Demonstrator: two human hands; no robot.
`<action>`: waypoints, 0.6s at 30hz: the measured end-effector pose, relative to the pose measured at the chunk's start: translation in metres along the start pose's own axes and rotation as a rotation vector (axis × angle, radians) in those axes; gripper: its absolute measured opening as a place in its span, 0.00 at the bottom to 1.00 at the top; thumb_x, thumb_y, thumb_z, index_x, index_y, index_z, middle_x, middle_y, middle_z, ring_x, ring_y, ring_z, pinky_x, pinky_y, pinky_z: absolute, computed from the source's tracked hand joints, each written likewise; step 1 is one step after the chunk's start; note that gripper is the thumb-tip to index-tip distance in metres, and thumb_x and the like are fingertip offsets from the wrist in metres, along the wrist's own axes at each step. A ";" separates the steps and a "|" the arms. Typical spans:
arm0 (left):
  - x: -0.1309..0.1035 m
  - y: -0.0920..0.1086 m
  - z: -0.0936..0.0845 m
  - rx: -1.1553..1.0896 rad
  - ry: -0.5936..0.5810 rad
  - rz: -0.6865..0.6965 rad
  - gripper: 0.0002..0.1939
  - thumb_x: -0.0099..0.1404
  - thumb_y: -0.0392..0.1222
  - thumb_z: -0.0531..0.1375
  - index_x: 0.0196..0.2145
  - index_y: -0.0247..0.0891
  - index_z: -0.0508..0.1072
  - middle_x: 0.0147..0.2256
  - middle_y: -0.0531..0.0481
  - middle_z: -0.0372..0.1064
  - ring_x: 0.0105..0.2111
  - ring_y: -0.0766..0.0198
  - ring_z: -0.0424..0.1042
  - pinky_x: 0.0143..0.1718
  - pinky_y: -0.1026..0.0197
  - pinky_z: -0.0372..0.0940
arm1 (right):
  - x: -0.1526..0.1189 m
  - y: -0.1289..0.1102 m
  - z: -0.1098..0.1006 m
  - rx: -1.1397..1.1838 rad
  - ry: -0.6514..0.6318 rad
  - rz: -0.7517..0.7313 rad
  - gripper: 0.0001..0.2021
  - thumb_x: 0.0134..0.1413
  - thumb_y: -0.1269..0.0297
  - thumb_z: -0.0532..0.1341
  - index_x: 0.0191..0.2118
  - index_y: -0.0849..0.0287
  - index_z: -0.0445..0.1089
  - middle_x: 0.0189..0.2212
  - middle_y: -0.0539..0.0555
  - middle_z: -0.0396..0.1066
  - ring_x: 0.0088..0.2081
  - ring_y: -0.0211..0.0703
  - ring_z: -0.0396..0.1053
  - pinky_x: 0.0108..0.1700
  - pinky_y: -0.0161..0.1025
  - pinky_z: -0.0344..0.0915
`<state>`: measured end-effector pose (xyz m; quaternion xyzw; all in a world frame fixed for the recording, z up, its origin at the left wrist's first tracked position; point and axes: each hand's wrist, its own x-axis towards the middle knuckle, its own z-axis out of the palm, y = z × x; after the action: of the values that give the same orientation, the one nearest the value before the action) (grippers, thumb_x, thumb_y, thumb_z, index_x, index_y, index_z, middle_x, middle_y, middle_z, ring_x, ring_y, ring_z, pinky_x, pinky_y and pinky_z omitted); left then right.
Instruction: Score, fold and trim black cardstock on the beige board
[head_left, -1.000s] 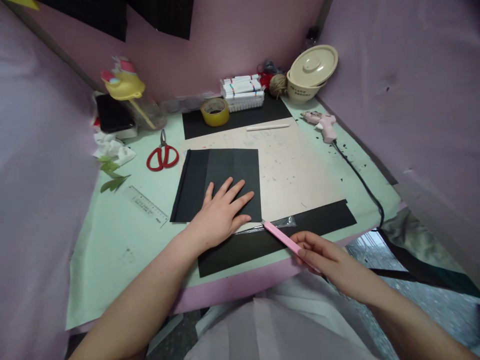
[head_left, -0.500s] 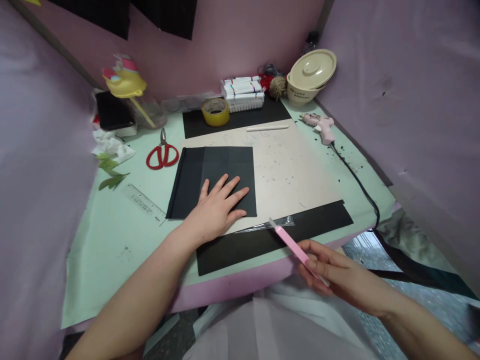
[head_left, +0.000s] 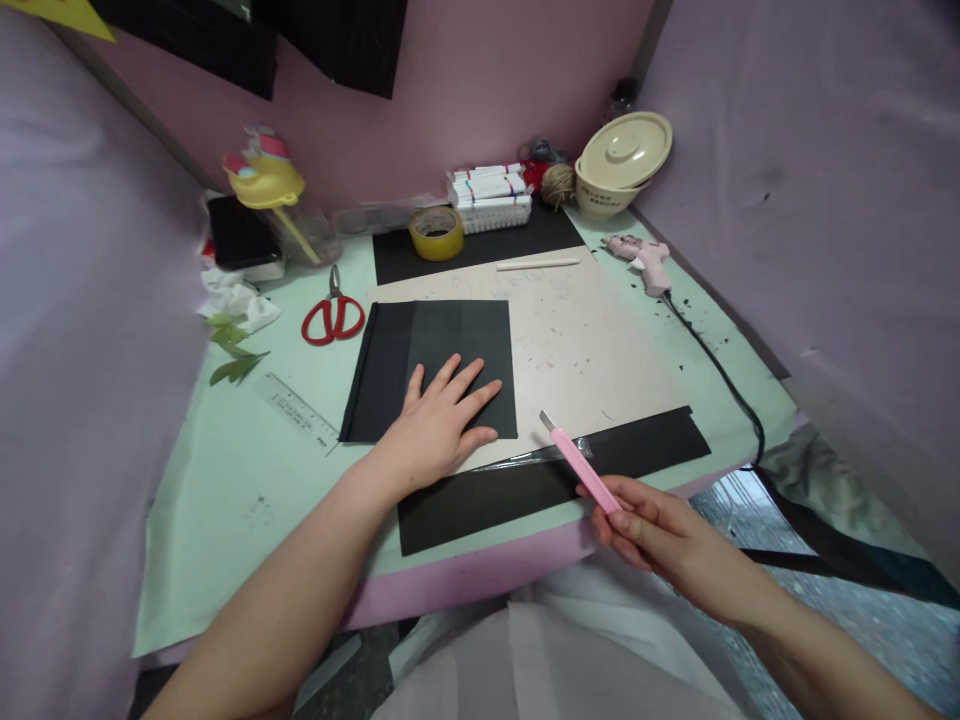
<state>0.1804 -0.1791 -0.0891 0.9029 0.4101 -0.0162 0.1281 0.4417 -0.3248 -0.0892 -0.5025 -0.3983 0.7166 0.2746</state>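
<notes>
My left hand [head_left: 442,420] lies flat with fingers spread on a black folded sheet [head_left: 450,330], over its lower right part. The sheet has a narrow raised strip along its left edge and rests on a pale board [head_left: 577,350]. In my right hand [head_left: 637,520] is a pink craft knife [head_left: 581,468], gripped near its rear end. Its blade is out and points up and left, just right of the black sheet and apart from it. Below the knife lies a long black strip of paper [head_left: 487,505] with a shiny clear film on its upper edge.
Red-handled scissors [head_left: 334,318] and a clear ruler [head_left: 298,410] lie left of the sheet. Behind are a yellow tape roll [head_left: 436,240], a white pen [head_left: 538,265] and a basket of markers [head_left: 491,210]. A pink glue gun [head_left: 646,265] with a black cord lies at right, near a lidded bowl [head_left: 604,195].
My right hand has shifted slightly left and up along the knife, which stays in its grip. The left hand stays on the sheet. The whole view has shifted slightly.
</notes>
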 end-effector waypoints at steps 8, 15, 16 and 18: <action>-0.001 -0.001 0.002 0.012 0.009 0.007 0.28 0.71 0.54 0.51 0.65 0.49 0.55 0.69 0.49 0.41 0.69 0.47 0.37 0.63 0.30 0.38 | 0.003 0.005 0.001 0.137 0.103 -0.005 0.12 0.64 0.55 0.55 0.45 0.58 0.64 0.28 0.48 0.62 0.24 0.32 0.49 0.26 0.35 0.44; 0.000 -0.001 0.003 -0.001 0.016 0.014 0.28 0.71 0.54 0.51 0.65 0.48 0.55 0.69 0.48 0.41 0.69 0.46 0.37 0.63 0.29 0.37 | 0.003 0.000 0.004 0.388 0.007 -0.036 0.07 0.61 0.63 0.60 0.44 0.57 0.68 0.34 0.51 0.63 0.27 0.31 0.53 0.29 0.34 0.50; 0.000 -0.001 0.002 -0.002 0.013 0.013 0.28 0.71 0.54 0.51 0.65 0.48 0.55 0.69 0.48 0.41 0.69 0.46 0.37 0.63 0.29 0.37 | 0.004 0.000 0.004 0.384 0.004 -0.040 0.06 0.61 0.63 0.60 0.43 0.57 0.69 0.34 0.51 0.64 0.27 0.31 0.54 0.29 0.34 0.50; 0.000 -0.001 0.001 -0.002 0.009 0.009 0.28 0.71 0.54 0.51 0.65 0.48 0.55 0.69 0.48 0.41 0.69 0.46 0.37 0.63 0.29 0.37 | 0.006 0.000 0.005 0.385 0.006 -0.046 0.06 0.61 0.63 0.60 0.42 0.57 0.70 0.35 0.52 0.64 0.28 0.32 0.55 0.29 0.34 0.51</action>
<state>0.1798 -0.1788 -0.0908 0.9046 0.4066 -0.0111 0.1272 0.4349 -0.3215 -0.0918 -0.4336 -0.2643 0.7715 0.3833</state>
